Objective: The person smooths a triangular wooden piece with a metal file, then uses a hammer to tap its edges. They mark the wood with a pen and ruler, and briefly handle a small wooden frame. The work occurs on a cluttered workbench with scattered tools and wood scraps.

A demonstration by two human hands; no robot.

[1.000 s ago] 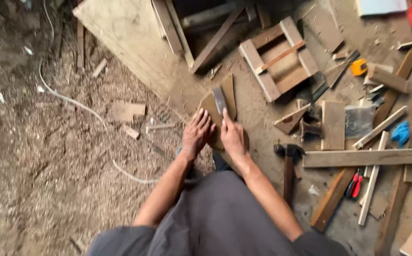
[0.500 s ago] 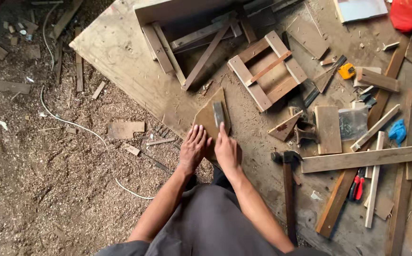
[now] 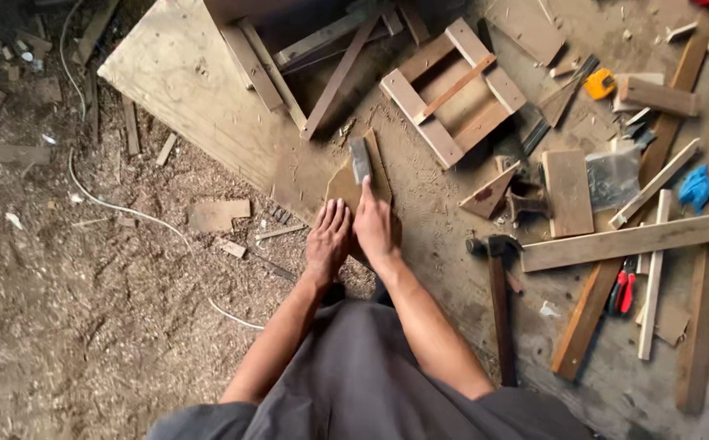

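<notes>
Sharpening stone (image 3: 360, 160), a small grey block, lies on a brown board (image 3: 346, 186) on the dusty floor, just beyond the fingertips. Right hand (image 3: 375, 228) rests flat on that board, fingers held together, the forefinger stretched toward the stone and ending just short of it. Left hand (image 3: 328, 241) lies beside it, palm down with fingers straight and close together, pressing the board's near edge. Neither hand grips anything. A hammer (image 3: 497, 285) lies to the right.
</notes>
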